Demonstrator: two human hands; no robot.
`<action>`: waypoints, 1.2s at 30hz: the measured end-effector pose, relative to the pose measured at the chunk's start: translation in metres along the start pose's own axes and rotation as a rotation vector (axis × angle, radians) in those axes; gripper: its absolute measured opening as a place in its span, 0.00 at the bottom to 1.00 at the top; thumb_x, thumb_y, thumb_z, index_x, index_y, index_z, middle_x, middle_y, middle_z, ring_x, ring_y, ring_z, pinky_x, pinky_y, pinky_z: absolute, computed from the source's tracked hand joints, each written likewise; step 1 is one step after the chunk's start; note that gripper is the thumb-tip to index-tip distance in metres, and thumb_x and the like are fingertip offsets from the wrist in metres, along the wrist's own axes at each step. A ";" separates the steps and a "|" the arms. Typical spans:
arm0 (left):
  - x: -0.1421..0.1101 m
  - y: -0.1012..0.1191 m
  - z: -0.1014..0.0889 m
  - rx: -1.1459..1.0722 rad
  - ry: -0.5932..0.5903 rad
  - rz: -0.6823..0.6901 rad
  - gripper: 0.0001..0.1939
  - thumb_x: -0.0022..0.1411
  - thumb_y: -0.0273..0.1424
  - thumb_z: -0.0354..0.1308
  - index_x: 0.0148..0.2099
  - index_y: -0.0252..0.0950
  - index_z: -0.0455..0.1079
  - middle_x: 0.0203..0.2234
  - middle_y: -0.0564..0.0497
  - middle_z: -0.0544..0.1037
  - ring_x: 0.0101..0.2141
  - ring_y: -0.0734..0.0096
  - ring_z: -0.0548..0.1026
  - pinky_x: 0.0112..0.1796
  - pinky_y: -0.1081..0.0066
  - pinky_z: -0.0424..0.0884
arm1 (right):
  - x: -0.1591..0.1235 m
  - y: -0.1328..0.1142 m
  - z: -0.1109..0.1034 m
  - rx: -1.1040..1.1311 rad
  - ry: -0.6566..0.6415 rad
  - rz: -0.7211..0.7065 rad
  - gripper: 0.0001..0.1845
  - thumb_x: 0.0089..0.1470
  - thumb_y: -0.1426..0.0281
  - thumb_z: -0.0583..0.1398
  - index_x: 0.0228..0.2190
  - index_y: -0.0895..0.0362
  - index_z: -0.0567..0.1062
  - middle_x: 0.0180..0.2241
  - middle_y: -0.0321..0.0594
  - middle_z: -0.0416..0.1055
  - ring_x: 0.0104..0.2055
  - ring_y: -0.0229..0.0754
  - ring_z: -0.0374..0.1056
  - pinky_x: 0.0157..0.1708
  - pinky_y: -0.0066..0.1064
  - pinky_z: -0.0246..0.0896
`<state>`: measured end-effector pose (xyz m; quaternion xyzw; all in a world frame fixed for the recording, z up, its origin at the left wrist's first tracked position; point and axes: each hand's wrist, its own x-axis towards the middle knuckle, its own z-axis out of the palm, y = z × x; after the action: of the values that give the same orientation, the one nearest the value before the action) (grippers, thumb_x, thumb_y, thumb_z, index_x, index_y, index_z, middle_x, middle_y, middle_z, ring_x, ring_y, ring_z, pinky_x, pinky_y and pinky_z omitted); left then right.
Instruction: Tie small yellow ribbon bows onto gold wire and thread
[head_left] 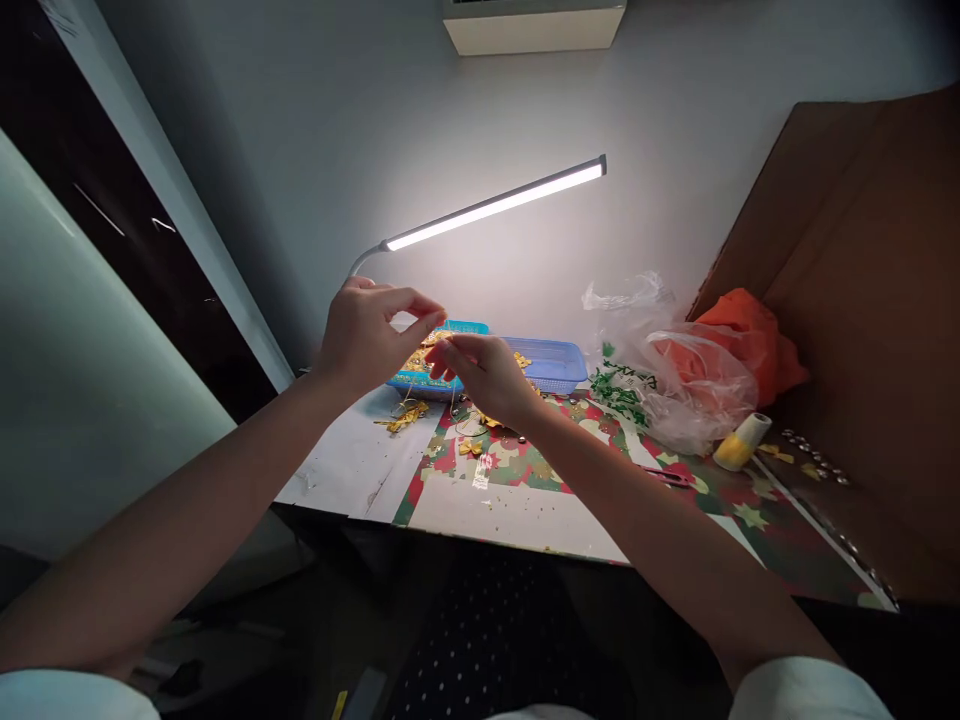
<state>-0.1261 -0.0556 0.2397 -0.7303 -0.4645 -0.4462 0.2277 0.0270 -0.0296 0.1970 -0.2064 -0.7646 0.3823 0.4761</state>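
My left hand point(369, 335) is raised over the table, thumb and forefinger pinched on a thin gold-coloured string point(448, 325). Just below and to the right, my right hand point(487, 372) pinches the same string. Its lower part appears to hang toward the tabletop, where a loop lies near a gold ribbon bow point(471, 447). Behind my hands stands a turquoise basket point(471, 327) holding many small gold pieces. Beside it is a blue basket point(562, 362) with a few gold pieces, partly hidden by my right hand.
A lit bar lamp point(495, 205) reaches over the table. At right are green ribbon pieces point(622, 390), a clear plastic bag point(690, 400), an orange bag point(754, 340), a yellow-and-white cone spool point(742, 442), small silver bells point(817, 460), pink-handled snips point(667, 477) and a cardboard wall point(870, 250).
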 end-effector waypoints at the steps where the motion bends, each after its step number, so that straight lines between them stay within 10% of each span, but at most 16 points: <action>1: 0.002 -0.001 -0.003 0.011 -0.014 -0.009 0.06 0.61 0.33 0.62 0.32 0.41 0.79 0.22 0.58 0.79 0.21 0.74 0.66 0.47 0.62 0.66 | -0.003 -0.001 -0.001 0.017 -0.019 0.009 0.16 0.63 0.68 0.55 0.26 0.59 0.76 0.23 0.36 0.73 0.27 0.32 0.67 0.32 0.27 0.63; 15: 0.028 -0.013 -0.023 0.141 0.024 -0.072 0.06 0.60 0.35 0.64 0.33 0.40 0.80 0.21 0.56 0.78 0.22 0.71 0.68 0.51 0.60 0.62 | -0.025 0.001 -0.008 0.184 -0.108 0.048 0.25 0.59 0.51 0.57 0.27 0.59 0.79 0.15 0.27 0.52 0.19 0.31 0.48 0.20 0.28 0.45; 36: 0.099 -0.019 -0.071 0.183 0.167 -0.010 0.11 0.64 0.36 0.60 0.39 0.35 0.80 0.29 0.57 0.82 0.30 0.75 0.75 0.46 0.69 0.70 | -0.030 0.060 0.020 0.161 -0.129 0.204 0.29 0.53 0.47 0.58 0.31 0.61 0.82 0.15 0.28 0.54 0.19 0.31 0.49 0.21 0.27 0.43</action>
<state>-0.1570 -0.0529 0.3585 -0.6644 -0.4865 -0.4624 0.3289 0.0204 -0.0200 0.1280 -0.2191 -0.7355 0.5013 0.3997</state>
